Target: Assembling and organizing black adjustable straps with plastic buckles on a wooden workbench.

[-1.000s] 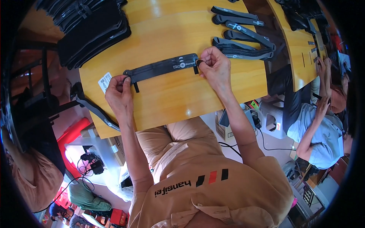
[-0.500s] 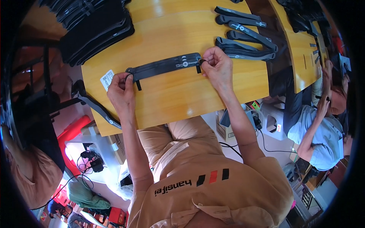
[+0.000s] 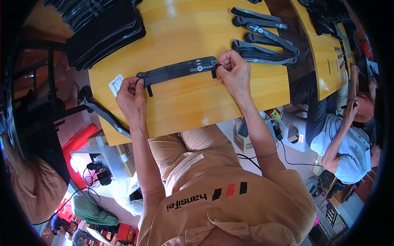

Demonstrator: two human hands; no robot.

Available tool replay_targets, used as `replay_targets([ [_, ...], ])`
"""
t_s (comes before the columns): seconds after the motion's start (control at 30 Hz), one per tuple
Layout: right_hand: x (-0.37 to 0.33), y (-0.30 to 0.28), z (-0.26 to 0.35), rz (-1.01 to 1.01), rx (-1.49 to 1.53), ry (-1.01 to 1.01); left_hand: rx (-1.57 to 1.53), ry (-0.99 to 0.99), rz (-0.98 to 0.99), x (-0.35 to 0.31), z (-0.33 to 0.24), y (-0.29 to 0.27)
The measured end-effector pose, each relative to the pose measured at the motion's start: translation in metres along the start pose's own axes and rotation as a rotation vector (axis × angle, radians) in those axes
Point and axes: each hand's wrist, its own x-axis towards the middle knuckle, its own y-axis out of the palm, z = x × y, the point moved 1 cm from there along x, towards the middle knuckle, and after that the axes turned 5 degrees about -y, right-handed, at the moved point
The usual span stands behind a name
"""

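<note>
A flat bundle of dark grey storage straps (image 3: pixel 172 73) with white print lies across the wooden table, stretched between my hands. My left hand (image 3: pixel 132 100) pinches its left end between thumb and fingers. At the other end, my right hand (image 3: pixel 236 76) is closed in a pinch on the bundle's tip, beside a small black piece. Short black strips stick out below the bundle: one (image 3: pixel 150 91) close to my left fingers, another (image 3: pixel 214 74) close to my right. A white label (image 3: pixel 116 83) lies partly behind my left hand.
Several looped grey straps (image 3: pixel 266 55) are piled at the table's right side. Stacks of black material (image 3: pixel 108 39) stand at the far left. One loose strap (image 3: pixel 107 118) hangs along the left table edge. A person in a light blue shirt (image 3: pixel 344 143) sits at the right.
Almost nothing differs. Both hands keep their pinch on the strap bundle in the same place.
</note>
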Motion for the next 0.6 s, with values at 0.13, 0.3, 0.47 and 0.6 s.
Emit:
replay_targets([
  [0.13,0.001,0.0,-0.003,0.0,-0.017,-0.014,0.004,-0.005,-0.012,0.001,0.003,0.0],
  [0.3,0.0,0.0,-0.004,-0.004,-0.036,-0.023,0.06,0.007,-0.018,0.0,-0.004,0.0],
  [0.47,0.001,0.0,-0.005,-0.002,-0.074,-0.018,0.087,0.043,-0.051,-0.003,-0.011,0.001],
  [0.6,0.001,0.002,-0.001,0.013,-0.145,-0.053,0.113,0.107,-0.107,-0.01,-0.016,0.003],
])
